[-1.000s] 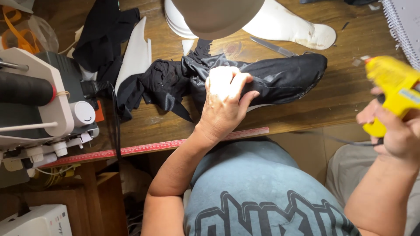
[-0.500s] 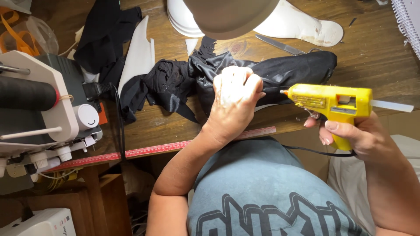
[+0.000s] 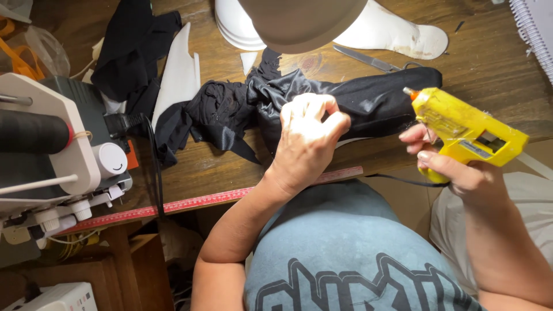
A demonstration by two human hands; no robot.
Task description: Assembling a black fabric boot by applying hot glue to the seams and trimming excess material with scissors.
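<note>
Your left hand [image 3: 308, 138] pinches the black fabric [image 3: 368, 103], its length running sideways toward the glue gun [image 3: 466, 129] clasped in your right hand [image 3: 455, 167].

- One yellow glue gun [image 3: 469, 131]
- One shiny black fabric bundle [image 3: 368, 103]
- One pair of scissors [image 3: 368, 59]
- One sewing machine [image 3: 55, 155]
- Two hands: left hand [image 3: 308, 141], right hand [image 3: 452, 167]

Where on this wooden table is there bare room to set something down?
Bare wood lies right of the white foam sole, before the spiral notebook, and beside the red ruler. The centre is crowded: black satin fabric, left hand, right hand holding the yellow glue gun.
</note>
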